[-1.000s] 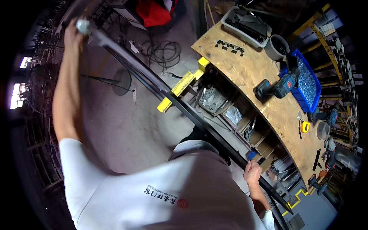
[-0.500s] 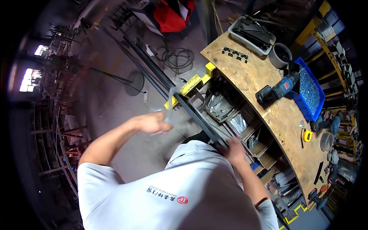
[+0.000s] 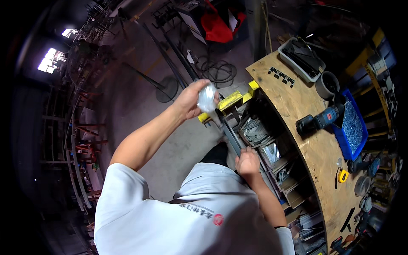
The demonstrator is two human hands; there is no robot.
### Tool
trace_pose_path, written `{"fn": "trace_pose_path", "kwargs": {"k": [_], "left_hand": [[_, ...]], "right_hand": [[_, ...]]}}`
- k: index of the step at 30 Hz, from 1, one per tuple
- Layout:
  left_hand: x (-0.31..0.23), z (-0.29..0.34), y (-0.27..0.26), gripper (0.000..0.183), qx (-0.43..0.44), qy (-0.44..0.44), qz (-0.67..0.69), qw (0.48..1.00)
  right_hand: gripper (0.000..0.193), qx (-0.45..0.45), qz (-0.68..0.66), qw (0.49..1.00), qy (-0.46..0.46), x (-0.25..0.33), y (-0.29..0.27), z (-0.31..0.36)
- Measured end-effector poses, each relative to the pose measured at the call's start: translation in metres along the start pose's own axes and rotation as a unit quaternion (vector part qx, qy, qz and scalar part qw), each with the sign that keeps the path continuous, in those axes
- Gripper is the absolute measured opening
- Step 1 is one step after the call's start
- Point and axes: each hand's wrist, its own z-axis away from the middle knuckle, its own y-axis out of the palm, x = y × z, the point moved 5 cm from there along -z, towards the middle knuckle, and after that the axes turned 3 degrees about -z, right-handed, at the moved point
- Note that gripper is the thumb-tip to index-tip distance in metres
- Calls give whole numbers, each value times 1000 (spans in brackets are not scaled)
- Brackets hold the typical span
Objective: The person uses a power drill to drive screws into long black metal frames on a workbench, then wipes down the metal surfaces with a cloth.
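Observation:
A wad or roll of clear, shiny plastic film (image 3: pixel 207 98) is gripped in my left hand (image 3: pixel 190 98), its fingers curled round it. The film is over a long dark metal profile (image 3: pixel 230 138) that runs diagonally from the far left towards my waist. A pale strip hangs below the film beside the profile; I cannot tell if it is stuck on. My right hand (image 3: pixel 248 161) is closed round the near end of the profile, its fingertips partly hidden. A yellow support (image 3: pixel 231 100) stands beneath the profile, just past the film.
On the right stands a wooden workbench (image 3: pixel 304 117) with a cordless drill (image 3: pixel 321 119), a blue bin of screws (image 3: pixel 352 127) and a yellow tape measure (image 3: pixel 342 175). Shelves (image 3: pixel 272 153) under it hold metal parts. A coiled cable (image 3: pixel 219 72) and a round-based stand (image 3: pixel 166 89) are on the floor.
My left hand has moved up and forward with the film, from beside the profile to over it. My right hand stays at the near end. The whole view has turned slightly.

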Motion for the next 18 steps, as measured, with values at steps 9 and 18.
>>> {"fn": "trace_pose_path", "kwargs": {"k": [9, 18], "left_hand": [[-21, -114, -106, 34, -16, 92, -173, 981], [-172, -266, -201, 39, 23, 116, -104, 987]], "right_hand": [[36, 69, 92, 982, 147, 24, -2, -52], [34, 18, 65, 975, 213, 30, 21, -86]]}}
